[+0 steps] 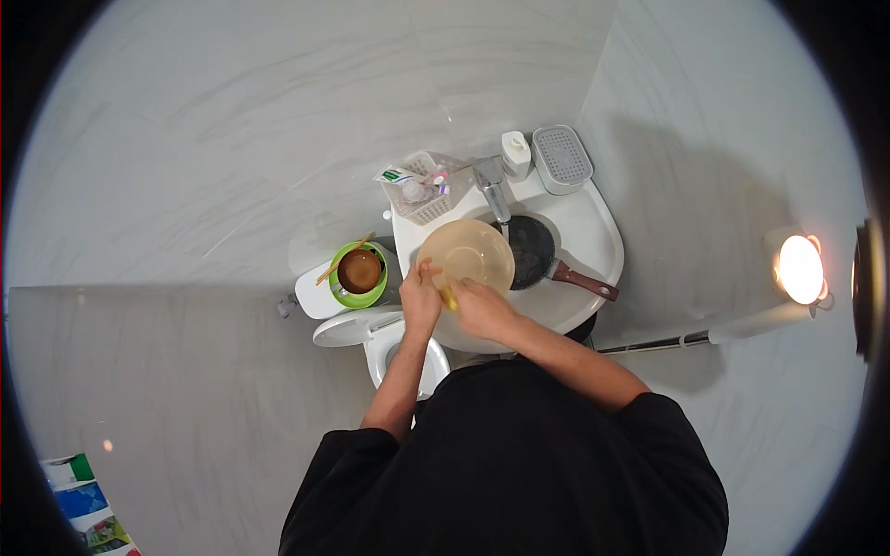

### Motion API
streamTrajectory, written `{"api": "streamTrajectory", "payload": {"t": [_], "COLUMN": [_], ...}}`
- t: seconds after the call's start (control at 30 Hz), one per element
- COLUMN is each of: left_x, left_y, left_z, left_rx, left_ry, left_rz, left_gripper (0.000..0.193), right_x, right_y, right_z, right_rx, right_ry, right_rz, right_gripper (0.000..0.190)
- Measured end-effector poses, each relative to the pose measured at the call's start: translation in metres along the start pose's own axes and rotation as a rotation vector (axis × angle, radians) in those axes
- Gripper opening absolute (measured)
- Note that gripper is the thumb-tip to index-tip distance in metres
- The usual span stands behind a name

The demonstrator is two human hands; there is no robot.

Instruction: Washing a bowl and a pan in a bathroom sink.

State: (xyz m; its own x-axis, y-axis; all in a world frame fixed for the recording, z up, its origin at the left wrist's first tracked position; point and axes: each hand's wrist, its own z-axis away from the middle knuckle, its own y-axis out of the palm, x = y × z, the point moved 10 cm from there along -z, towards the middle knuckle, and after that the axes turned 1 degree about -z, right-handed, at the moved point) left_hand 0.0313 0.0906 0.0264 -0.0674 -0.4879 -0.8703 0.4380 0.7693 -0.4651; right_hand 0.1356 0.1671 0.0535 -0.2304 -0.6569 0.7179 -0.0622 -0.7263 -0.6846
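A translucent beige plastic bowl (471,251) is tilted over the washbasin, its inside facing up. My left hand (421,299) grips the bowl's near left rim, with fingertips showing inside. My right hand (480,309) holds a yellow sponge (448,297) against the near rim; its fingers partly hide the sponge. Right of the bowl, a dark frying pan (532,251) with a brown handle (584,280) lies in the white washbasin (608,236). The metal faucet (492,191) reaches over the basin between bowl and pan.
A white perforated basket (432,208) of toiletries, a white bottle (515,156) and a lidded grey-and-white box (562,158) line the back ledge. At left, a green basin (357,301) on the toilet tank holds a brown bowl (359,271) and chopsticks (334,270). The toilet (375,347) stands below.
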Motion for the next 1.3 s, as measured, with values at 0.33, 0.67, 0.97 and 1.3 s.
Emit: {"api": "streamTrajectory", "payload": {"t": [0.33,0.67,0.97,1.3], "left_x": [-0.001,-0.039,-0.034,-0.039], "left_y": [-0.005,-0.004,0.014,0.042], "left_z": [0.006,0.006,0.004,0.01], "left_rx": [0.054,0.023,0.23,0.567], "left_ry": [-0.056,0.128,0.27,-0.025], "left_rz": [0.099,-0.125,-0.348,-0.2], "left_gripper": [0.034,0.031,0.037,0.047], "right_x": [-0.02,0.0,-0.029,-0.005], "right_y": [-0.014,0.0,-0.035,-0.055], "right_z": [0.013,0.014,0.013,-0.019], "right_rx": [0.243,-0.276,-0.124,-0.434], "right_ry": [-0.107,-0.184,-0.302,-0.25], "right_rz": [0.246,0.194,0.684,0.283], "right_gripper": [0.024,0.024,0.03,0.025]}}
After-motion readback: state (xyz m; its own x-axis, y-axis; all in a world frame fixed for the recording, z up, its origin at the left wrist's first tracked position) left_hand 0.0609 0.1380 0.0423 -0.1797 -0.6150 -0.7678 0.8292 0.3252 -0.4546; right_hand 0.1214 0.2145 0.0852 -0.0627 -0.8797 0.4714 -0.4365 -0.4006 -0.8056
